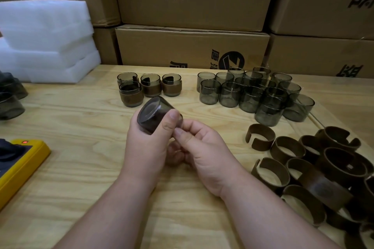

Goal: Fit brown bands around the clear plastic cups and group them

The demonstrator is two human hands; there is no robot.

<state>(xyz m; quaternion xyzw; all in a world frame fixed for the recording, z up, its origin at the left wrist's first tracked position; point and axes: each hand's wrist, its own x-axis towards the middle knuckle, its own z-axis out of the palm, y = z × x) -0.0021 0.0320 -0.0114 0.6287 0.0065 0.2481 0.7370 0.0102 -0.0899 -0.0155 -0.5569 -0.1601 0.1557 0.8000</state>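
- Banded cups [150, 87] – four, grouped on the table
- Bare smoky cups [251, 92] – roughly eighteen, clustered
- Held cup [156, 114] – one
- Loose brown bands [315, 172] – about a dozen, piled
- Hands – two

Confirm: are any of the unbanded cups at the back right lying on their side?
No. The unbanded cups all stand upright, mouths up, on the table.

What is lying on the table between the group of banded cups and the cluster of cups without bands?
Nothing: in the head view, only bare wooden table shows between the banded cups and the unbanded cups.
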